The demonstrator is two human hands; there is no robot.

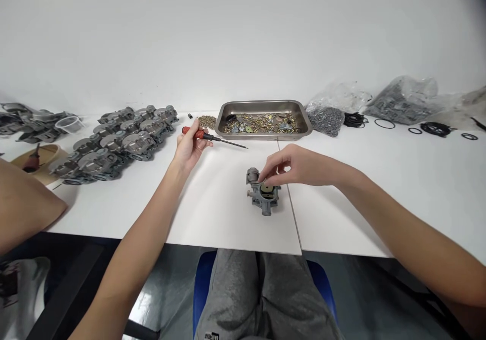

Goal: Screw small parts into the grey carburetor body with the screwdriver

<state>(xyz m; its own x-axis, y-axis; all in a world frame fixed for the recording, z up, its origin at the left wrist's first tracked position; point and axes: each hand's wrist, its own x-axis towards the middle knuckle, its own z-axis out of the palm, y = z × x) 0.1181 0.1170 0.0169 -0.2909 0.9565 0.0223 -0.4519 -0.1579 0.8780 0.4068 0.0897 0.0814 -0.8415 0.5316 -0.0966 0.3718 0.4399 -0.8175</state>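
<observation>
My left hand [187,150] is closed around the red and black handle of a screwdriver [211,137], raised over the white table. Its thin shaft points right, with the tip apart from everything. In front of me a grey metal carburetor [266,207] rests on the table, its round bore facing up. A brass-coloured throttle plate [267,189] shows inside that bore. My right hand [298,165] reaches in from the right, thumb and fingers closed on the carburetor's far rim. Whether a small part is between those fingertips is hidden.
Behind stands a metal tray [266,137] of small brass parts, with a pile of brass pieces [207,122] beside it. Several carburetors [125,142] fill the left. Bagged parts [404,99] and black rings [385,123] lie right. Another person's arm [28,205] enters at left.
</observation>
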